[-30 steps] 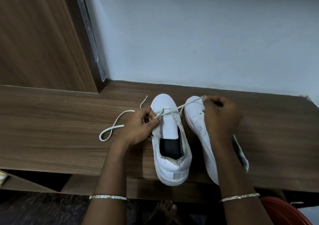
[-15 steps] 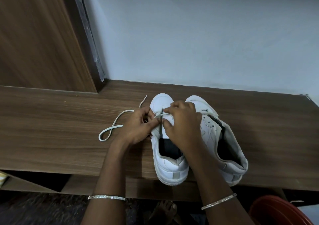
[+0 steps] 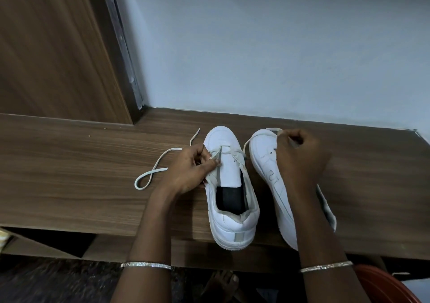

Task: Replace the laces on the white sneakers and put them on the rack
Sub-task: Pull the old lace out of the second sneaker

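Sneaker [image 3: 232, 223] sits upright at the near edge of the wooden surface [image 3: 69, 174], toe toward the wall. Left hand [image 3: 188, 170] is at its front eyelets, fingers [image 3: 214, 162] curled, pinching the lace [image 3: 174, 149] there. The lace's loose end loops on the surface left of that hand. Second sneaker [image 3: 267, 163] lies tilted on its side just right of the first. Right hand [image 3: 300, 161] is over its toe, fingers curled, pinching the lace's other end, which runs taut from the eyelets.
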Tool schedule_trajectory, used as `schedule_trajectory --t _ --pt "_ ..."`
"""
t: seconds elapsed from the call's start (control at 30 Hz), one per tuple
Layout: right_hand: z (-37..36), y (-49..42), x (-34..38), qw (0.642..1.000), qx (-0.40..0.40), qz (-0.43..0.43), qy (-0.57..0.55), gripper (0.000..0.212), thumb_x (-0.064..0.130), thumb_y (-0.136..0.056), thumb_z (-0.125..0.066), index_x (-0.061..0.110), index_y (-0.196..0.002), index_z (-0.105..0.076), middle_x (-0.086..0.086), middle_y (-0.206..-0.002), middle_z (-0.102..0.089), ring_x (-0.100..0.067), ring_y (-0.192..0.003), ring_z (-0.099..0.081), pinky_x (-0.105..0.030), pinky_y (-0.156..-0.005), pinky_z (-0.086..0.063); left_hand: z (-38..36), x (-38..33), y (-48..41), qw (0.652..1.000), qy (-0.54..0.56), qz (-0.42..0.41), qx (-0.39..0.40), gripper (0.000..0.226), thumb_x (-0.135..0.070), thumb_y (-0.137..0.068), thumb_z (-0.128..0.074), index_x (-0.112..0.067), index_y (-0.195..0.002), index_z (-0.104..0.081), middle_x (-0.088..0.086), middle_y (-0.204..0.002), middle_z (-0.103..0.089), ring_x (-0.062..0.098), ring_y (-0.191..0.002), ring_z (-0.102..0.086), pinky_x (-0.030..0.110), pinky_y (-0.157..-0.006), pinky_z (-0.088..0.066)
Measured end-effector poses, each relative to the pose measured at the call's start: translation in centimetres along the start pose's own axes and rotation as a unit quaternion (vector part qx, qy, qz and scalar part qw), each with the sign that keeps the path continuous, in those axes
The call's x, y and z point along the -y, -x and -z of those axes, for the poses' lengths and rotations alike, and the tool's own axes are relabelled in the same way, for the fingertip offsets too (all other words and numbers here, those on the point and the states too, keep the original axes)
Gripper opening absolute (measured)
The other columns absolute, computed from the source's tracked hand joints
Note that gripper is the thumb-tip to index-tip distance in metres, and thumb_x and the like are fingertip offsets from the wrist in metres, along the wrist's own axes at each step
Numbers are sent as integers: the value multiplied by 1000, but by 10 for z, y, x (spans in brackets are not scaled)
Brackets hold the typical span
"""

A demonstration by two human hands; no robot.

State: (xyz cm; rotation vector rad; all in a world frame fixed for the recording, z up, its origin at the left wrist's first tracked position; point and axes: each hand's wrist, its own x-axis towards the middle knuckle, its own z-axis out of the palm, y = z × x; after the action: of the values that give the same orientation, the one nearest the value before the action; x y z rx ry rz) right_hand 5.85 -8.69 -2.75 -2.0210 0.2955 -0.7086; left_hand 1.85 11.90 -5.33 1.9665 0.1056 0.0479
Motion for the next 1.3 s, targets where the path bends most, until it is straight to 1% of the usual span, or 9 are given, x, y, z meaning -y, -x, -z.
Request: schedule_trajectory --t 0.17,0.33,0.63,0.87,0.97,1.07,1.1,1.17,1.3 --pt "-4 8 5 997 56 45 18 28 10 -80 -67 15 -107 -71 2 -104 -71 -21 -103 -63 -35 -92 -48 -3 1 -1 994 106 27 -28 42 -37 -100 -58 3 -88 -60 6 -68 -61 16 -55 -59 30 -53 -51" --pt "-13 22 15 985 138 98 43 17 9 -82 -67 20 -94 -72 8 -97 -67 -15 -94 -62 -30 -85 -47 -6 19 -13 976 -123 -89 -156 5 -25 -93 -68 -25 -92 -73 -10 -78 -68 10 -65 -63 34 -65 -52" --pt "-26 38 12 959 274 42 62 22 35 -81 -77 22 -99 -73 11 -88 -68 -7 -80 -63 -30 -79 -53 -24 12 -11 912 -326 -142 -203 11 -29 -93 -65 -20 -92 -71 -2 -93 -69 26 -91 -61 38 -72 -43" --pt "-34 48 13 961 253 62 88 27 16 -87 -59 22 -112 -67 0 -97 -66 -15 -87 -58 -31 -78 -43 -26 11 -17 975 61 -26 -213 21 -15 -96 -55 -20 -76 -54 -9 -73 -68 2 -70 -61 27 -68 -46" --pt "-34 47 11 970 215 51 101 22 12 -86 -57 17 -104 -68 -3 -94 -67 -21 -90 -60 -34 -78 -44 -17 -1 -18 908 349 81 -219 18 -12 -100 -44 -13 -85 -55 3 -78 -77 18 -81 -73 30 -71 -53" --pt "-34 49 12 976 196 39 83 19 10 -85 -57 16 -100 -67 -2 -89 -64 -22 -89 -60 -40 -82 -48 -1 -9 -14 800 546 122 -214 25 -11 -102 -39 -9 -81 -52 1 -59 -61 19 -58 -68 36 -72 -54" --pt "-34 49 12 977 192 36 81 19 9 -85 -57 16 -100 -67 -1 -90 -64 -22 -89 -60 -40 -82 -47 3 -9 -13 796 551 119 -222 25 -12 -102 -41 -10 -78 -49 0 -57 -51 16 -49 -58 37 -68 -52" --pt "-34 50 13 979 187 29 80 19 8 -86 -57 16 -101 -66 0 -92 -64 -21 -90 -59 -36 -81 -44 4 1 -15 849 458 95 -245 19 -15 -102 -47 -14 -83 -46 -2 -57 -42 11 -45 -43 32 -56 -46" --pt "-34 51 14 982 172 18 77 21 7 -85 -56 17 -101 -66 0 -92 -64 -20 -89 -59 -33 -78 -41 5 20 -15 973 66 -67 -212 9 -34 -92 -69 -28 -94 -62 -10 -71 -60 11 -61 -54 31 -61 -44"
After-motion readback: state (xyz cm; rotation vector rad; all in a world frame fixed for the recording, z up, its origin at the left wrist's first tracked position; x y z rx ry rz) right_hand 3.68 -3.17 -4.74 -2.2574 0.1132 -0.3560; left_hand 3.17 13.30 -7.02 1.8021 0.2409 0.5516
